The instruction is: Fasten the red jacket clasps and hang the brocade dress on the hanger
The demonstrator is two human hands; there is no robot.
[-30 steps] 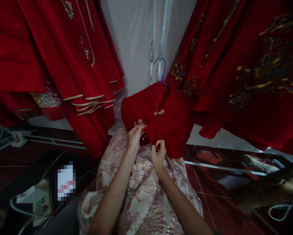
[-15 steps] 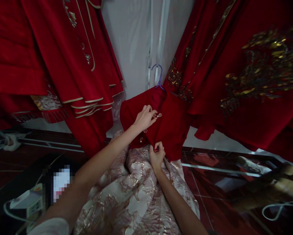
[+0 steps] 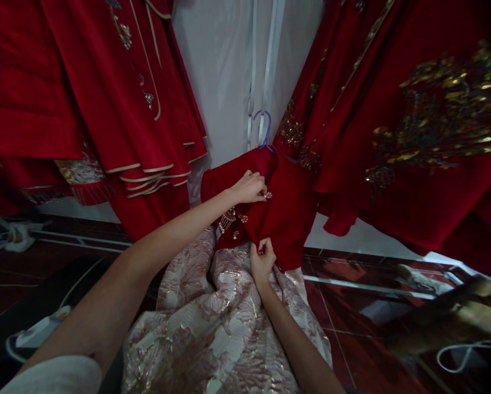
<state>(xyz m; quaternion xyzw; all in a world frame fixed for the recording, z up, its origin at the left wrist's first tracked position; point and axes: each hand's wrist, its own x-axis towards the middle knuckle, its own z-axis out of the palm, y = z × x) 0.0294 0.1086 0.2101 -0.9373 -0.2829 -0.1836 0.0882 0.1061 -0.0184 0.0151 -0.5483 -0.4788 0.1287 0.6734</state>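
Note:
A small red velvet jacket point(image 3: 288, 205) hangs on a purple hanger point(image 3: 264, 128) in the middle of the view. Its front carries pearl clasps point(image 3: 267, 195) and a beaded tassel point(image 3: 226, 220). My left hand point(image 3: 249, 187) reaches up to the upper clasp, fingers pinched on the cloth beside it. My right hand point(image 3: 262, 258) pinches the jacket's lower hem, fingers closed. Below the jacket spreads a pale pink brocade skirt point(image 3: 221, 323) with a gold pattern, and both my forearms lie over it.
Red gowns with gold trim point(image 3: 106, 98) hang at the left, and red gowns with gold embroidery point(image 3: 413, 126) at the right. A white plastic cover point(image 3: 233, 71) hangs behind. The floor is glossy dark red tile point(image 3: 352, 317), with cables point(image 3: 7, 235) at the left.
My left hand went up from the lower clasp to the upper clasp and now pinches there. My right hand kept its hold on the hem. The view shifted slightly.

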